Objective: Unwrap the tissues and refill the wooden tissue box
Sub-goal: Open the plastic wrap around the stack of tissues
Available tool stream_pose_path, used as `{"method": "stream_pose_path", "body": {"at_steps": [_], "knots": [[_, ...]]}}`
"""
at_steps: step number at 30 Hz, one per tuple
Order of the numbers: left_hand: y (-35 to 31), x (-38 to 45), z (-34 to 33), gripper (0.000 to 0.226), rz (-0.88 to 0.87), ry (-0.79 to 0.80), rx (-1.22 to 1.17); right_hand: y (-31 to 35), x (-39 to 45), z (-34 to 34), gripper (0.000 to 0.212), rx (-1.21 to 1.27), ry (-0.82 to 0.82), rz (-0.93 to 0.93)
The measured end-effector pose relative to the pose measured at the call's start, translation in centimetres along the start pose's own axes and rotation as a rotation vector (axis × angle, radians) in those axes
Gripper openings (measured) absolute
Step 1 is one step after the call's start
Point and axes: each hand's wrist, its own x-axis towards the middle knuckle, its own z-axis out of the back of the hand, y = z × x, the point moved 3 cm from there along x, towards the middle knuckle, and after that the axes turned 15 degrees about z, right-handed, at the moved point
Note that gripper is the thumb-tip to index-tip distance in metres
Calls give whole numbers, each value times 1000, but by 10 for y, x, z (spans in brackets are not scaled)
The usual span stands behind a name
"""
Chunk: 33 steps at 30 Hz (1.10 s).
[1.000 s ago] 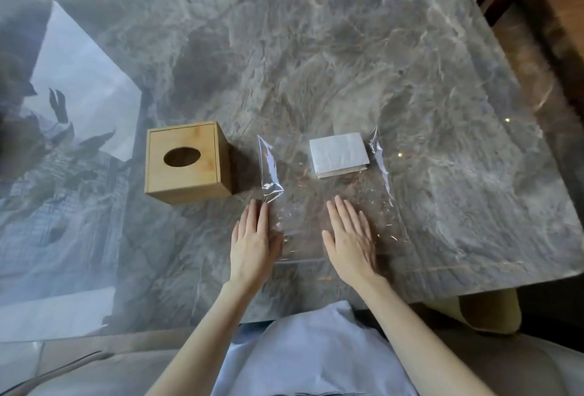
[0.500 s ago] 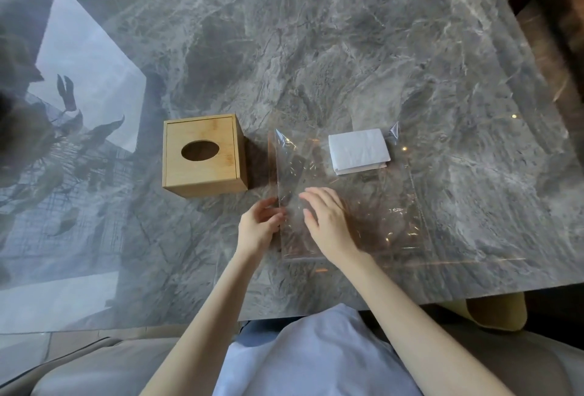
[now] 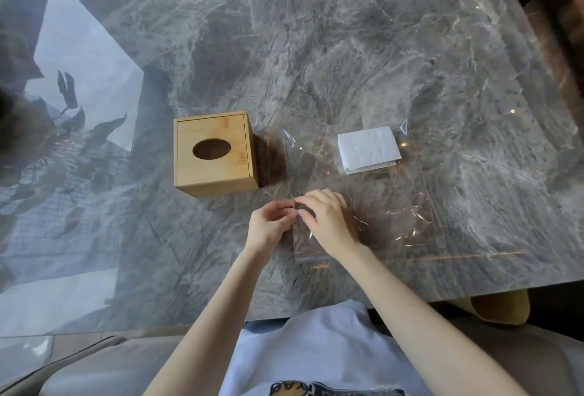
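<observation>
Left hand fingers: the left hand (image 3: 270,226) has its fingers (image 3: 284,211) curled in, pinching the left edge of the clear plastic wrapper (image 3: 363,206).
Right hand fingers: the right hand (image 3: 328,222) lies on top of the wrapper, fingers (image 3: 311,203) bent and pressed together at that same edge, tips meeting those of the left hand.
Wrapper: flat and open on the grey marble bench (image 3: 316,48), near the front edge, with its left flap raised.
Tissues: a white folded stack (image 3: 368,149) rests on the wrapper's far part, bare, well apart from both hands.
Wooden tissue box (image 3: 215,154): upright, just left of the wrapper, oval slot facing up, lid closed.
Person: pale blue shirt (image 3: 316,348) at the bench's front edge.
</observation>
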Motion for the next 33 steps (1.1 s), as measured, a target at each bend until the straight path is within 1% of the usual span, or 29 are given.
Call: {"method": "stream_pose_path", "body": {"at_steps": [3,6,11,19,21,23,25,27,29,31,33], "knots": [[-1,0,1,19,1,11,11,0,1,-1,12,77,-18,-31],[-1,0,2,19,-2,26,12,0,2,-3,8,145,-15,-60],[-5,-1,3,19,0,46,16,-4,7,-2,15,229,84,-133],[-10,-1,4,22,10,82,50,-7,22,9,9,327,240,-218],[-10,-1,4,23,12,85,59,-5,24,11,10,301,294,-202],[-11,-1,4,23,35,75,53,-1,26,13,13,221,346,-162],[-13,0,3,16,85,44,19,2,27,13,15,125,361,-101],[-17,1,2,11,143,24,-53,4,25,13,15,41,340,-25],[-21,5,1,16,174,14,-111,7,22,11,14,-12,285,51],[-23,9,0,20,180,-10,-101,7,18,10,12,-36,234,90],[-25,11,-1,15,168,-41,-70,7,14,10,15,-57,185,95]]}}
